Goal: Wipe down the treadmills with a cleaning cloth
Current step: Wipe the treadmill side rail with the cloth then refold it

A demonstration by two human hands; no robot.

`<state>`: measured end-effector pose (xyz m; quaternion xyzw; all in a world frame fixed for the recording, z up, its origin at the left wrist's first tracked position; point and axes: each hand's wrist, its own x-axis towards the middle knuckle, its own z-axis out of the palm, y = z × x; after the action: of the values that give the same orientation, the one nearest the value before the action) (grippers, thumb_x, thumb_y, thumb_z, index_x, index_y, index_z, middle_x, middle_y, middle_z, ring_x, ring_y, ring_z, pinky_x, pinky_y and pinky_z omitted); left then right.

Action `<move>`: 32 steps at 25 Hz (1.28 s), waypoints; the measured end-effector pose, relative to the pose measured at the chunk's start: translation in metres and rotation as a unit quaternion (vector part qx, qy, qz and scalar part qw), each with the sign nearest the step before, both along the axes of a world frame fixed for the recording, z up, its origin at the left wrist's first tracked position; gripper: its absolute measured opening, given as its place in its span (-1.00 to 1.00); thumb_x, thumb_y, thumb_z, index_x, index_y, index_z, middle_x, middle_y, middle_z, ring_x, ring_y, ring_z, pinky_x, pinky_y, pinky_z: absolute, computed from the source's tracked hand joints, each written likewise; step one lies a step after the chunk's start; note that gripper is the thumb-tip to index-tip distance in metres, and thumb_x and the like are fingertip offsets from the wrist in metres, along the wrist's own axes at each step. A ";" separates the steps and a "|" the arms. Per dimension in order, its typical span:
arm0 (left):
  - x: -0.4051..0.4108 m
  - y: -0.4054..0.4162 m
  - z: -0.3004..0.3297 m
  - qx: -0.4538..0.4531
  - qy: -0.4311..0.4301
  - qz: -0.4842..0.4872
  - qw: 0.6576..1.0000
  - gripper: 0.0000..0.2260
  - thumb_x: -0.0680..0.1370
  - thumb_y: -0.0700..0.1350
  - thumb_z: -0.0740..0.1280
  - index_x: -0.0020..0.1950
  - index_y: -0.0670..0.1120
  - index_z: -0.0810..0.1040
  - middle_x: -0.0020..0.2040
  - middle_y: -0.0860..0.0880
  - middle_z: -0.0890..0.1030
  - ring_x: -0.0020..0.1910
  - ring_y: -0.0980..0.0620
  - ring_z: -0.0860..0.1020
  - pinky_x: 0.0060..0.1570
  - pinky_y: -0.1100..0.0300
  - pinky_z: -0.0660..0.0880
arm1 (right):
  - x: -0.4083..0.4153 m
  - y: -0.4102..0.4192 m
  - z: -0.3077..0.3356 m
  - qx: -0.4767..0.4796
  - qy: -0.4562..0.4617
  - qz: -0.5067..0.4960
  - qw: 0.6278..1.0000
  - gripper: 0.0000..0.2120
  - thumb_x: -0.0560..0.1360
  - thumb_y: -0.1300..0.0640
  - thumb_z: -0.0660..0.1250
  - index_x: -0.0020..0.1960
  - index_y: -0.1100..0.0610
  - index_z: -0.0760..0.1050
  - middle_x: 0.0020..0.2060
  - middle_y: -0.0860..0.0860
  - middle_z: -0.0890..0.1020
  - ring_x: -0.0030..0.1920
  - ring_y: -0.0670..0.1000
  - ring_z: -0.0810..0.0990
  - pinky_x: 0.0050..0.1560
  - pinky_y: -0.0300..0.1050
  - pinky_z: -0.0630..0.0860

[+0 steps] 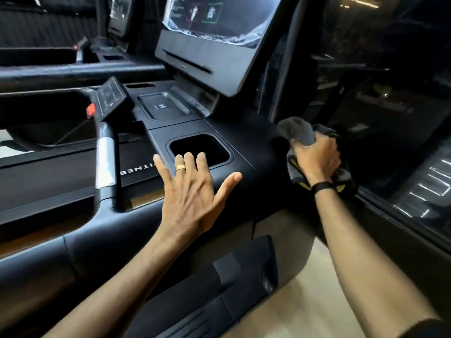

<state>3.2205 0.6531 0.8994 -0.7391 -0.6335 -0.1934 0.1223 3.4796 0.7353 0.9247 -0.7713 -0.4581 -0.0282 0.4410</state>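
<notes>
A black treadmill console (pixel 244 142) fills the middle of the view, with a square cup recess (pixel 200 150) in its deck and a tilted screen (pixel 214 18) above. My left hand (pixel 192 189) lies flat with spread fingers on the console's front edge, just below the recess, a gold ring on one finger. My right hand (pixel 317 159) grips a bunched grey cleaning cloth (pixel 300 132) with yellow marks against the console's right end. A black band sits on that wrist.
A handlebar post (pixel 105 164) with a silver sensor strip and a red stop button (pixel 91 109) stands at the left. A second treadmill (pixel 73 67) lies behind. Dark glass (pixel 390 93) runs along the right. Light wood floor (pixel 305 289) shows below.
</notes>
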 end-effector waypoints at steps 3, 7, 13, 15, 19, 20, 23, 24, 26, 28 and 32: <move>0.000 0.001 0.002 0.010 -0.038 0.011 0.999 -0.08 0.52 0.45 -0.34 0.52 -0.22 0.19 0.48 -0.27 0.30 0.52 -0.23 0.22 0.47 -0.38 -0.15 | -0.080 -0.024 -0.004 0.021 -0.124 0.118 0.985 -0.68 0.43 -0.17 0.40 0.04 0.03 0.62 -0.06 0.19 0.62 -0.05 0.30 0.63 -0.21 0.02 0.49; -0.004 0.001 0.002 0.042 -0.133 -0.005 0.990 -0.10 0.51 0.45 -0.33 0.53 -0.19 0.19 0.50 -0.19 0.29 0.53 -0.16 0.20 0.49 -0.36 -0.12 | -0.094 -0.065 -0.035 0.068 -0.173 0.224 0.957 -0.65 0.36 -0.24 0.34 0.01 -0.04 0.59 -0.27 0.10 0.61 -0.28 0.21 0.63 -0.38 -0.08 0.48; -0.004 -0.001 0.006 0.051 -0.218 -0.003 0.975 -0.10 0.50 0.46 -0.34 0.50 -0.17 0.20 0.45 -0.10 0.34 0.48 -0.12 0.28 0.50 -0.35 -0.10 | -0.017 0.012 0.015 -0.030 -0.081 0.065 0.994 -0.62 0.46 -0.18 0.40 0.08 0.09 0.64 0.05 0.21 0.66 0.08 0.32 0.62 -0.03 0.13 0.56; -0.003 0.003 0.006 0.046 -0.203 0.000 0.978 -0.10 0.50 0.46 -0.35 0.51 -0.17 0.19 0.45 -0.10 0.34 0.47 -0.13 0.28 0.49 -0.36 -0.09 | -0.069 -0.004 0.000 0.016 -0.148 0.117 0.982 -0.65 0.43 -0.20 0.39 0.03 0.03 0.62 -0.05 0.17 0.64 -0.04 0.30 0.64 -0.19 0.03 0.51; -0.003 0.006 0.006 0.038 -0.191 -0.021 0.981 -0.13 0.51 0.45 -0.32 0.51 -0.13 0.21 0.45 -0.06 0.34 0.48 -0.09 0.28 0.50 -0.34 -0.13 | -0.102 -0.055 -0.036 0.090 -0.199 0.241 0.946 -0.65 0.35 -0.23 0.36 0.03 -0.05 0.58 -0.24 0.10 0.58 -0.27 0.22 0.62 -0.36 -0.04 0.50; -0.003 0.003 0.009 0.050 -0.218 -0.037 0.974 -0.19 0.53 0.43 -0.26 0.48 -0.11 0.26 0.44 -0.04 0.36 0.48 -0.06 0.29 0.51 -0.31 -0.14 | -0.089 -0.049 -0.029 0.083 -0.190 0.231 0.951 -0.65 0.38 -0.21 0.39 0.05 -0.03 0.60 -0.19 0.13 0.60 -0.21 0.25 0.64 -0.31 0.01 0.54; -0.015 -0.015 0.014 0.095 -0.305 -0.086 0.944 -0.41 0.59 0.29 -0.06 0.36 -0.08 0.42 0.38 -0.01 0.43 0.45 0.01 0.34 0.52 -0.25 -0.08 | -0.065 -0.011 -0.004 0.004 -0.147 0.122 0.982 -0.58 0.43 -0.21 0.44 0.09 0.08 0.63 0.00 0.25 0.61 0.03 0.35 0.61 -0.07 0.17 0.57; -0.019 -0.021 0.014 0.106 -0.317 -0.099 0.937 -0.45 0.60 0.26 -0.02 0.32 -0.09 0.45 0.36 -0.01 0.44 0.43 0.03 0.36 0.52 -0.24 -0.05 | -0.070 -0.007 -0.002 -0.002 -0.135 0.105 0.985 -0.58 0.44 -0.21 0.44 0.09 0.10 0.62 0.03 0.27 0.59 0.04 0.37 0.60 -0.06 0.17 0.56; -0.032 -0.035 0.014 0.122 -0.331 -0.106 0.930 -0.51 0.62 0.22 0.02 0.28 -0.09 0.48 0.32 0.00 0.46 0.38 0.07 0.40 0.50 -0.24 0.01 | -0.105 -0.023 -0.007 0.036 -0.139 0.113 0.983 -0.61 0.44 -0.18 0.45 0.06 0.11 0.61 -0.01 0.29 0.56 -0.04 0.39 0.59 -0.14 0.13 0.50; -0.052 -0.048 0.018 0.139 -0.332 -0.097 0.928 -0.55 0.63 0.18 0.03 0.25 -0.10 0.50 0.29 0.00 0.49 0.35 0.08 0.42 0.47 -0.23 0.09 | -0.152 -0.055 -0.023 0.057 -0.161 0.139 0.975 -0.63 0.42 -0.16 0.48 0.03 0.11 0.61 -0.10 0.28 0.55 -0.15 0.37 0.59 -0.24 0.09 0.47; -0.108 -0.071 0.032 0.197 -0.324 -0.062 0.923 -0.59 0.64 0.10 0.03 0.20 -0.12 0.52 0.15 0.08 0.49 0.16 0.21 0.40 0.35 -0.32 0.24 | -0.248 -0.125 -0.039 0.093 -0.193 0.228 0.950 -0.63 0.27 -0.10 0.55 -0.01 0.05 0.60 -0.24 0.17 0.54 -0.30 0.27 0.57 -0.31 0.02 0.46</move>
<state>3.1122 0.5823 0.9313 -0.6349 -0.5400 -0.5509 0.0414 3.2320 0.6101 0.8861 -0.5815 -0.6937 -0.1176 0.4083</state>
